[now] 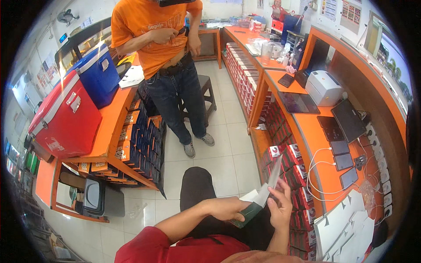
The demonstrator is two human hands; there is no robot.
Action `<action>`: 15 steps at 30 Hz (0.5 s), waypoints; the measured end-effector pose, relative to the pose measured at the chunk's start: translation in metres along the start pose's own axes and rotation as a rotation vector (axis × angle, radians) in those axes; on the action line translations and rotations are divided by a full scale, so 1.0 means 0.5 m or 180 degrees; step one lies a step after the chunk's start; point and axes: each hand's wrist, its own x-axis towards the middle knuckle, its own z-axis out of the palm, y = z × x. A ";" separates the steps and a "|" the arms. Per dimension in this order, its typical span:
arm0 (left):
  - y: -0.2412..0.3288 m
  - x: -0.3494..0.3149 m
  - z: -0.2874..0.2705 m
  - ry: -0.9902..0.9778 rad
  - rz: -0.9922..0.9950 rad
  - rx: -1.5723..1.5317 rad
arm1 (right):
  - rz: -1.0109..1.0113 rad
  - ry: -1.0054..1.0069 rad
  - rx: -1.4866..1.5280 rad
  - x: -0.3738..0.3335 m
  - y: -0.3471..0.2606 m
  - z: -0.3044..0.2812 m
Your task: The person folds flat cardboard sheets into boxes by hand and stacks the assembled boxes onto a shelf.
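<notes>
Left hand [228,208] grips a dark green sleeve [247,215] above the lap, fingers clenched round it. Right hand [280,206] pinches a white strip [269,186] rising from the sleeve. Beyond, a person in orange [153,30] stands between orange counters [320,131].

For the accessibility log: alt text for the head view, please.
Seated person's left hand holds a dark flat case while the right hand grips a long pale strip. Another person in an orange shirt stands ahead between orange counters.
</notes>
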 end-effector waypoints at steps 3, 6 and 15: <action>0.022 -0.025 -0.008 0.0164 0.0241 0.0129 | -0.0101 -0.0049 -0.0483 0.001 0.010 -0.008; 0.032 -0.039 -0.002 0.0846 0.0060 0.0447 | 0.0159 0.0811 -0.1010 0.002 0.033 -0.006; -0.010 -0.021 -0.004 0.2587 0.1414 0.1418 | -0.0536 0.0966 -0.1004 0.021 0.009 0.001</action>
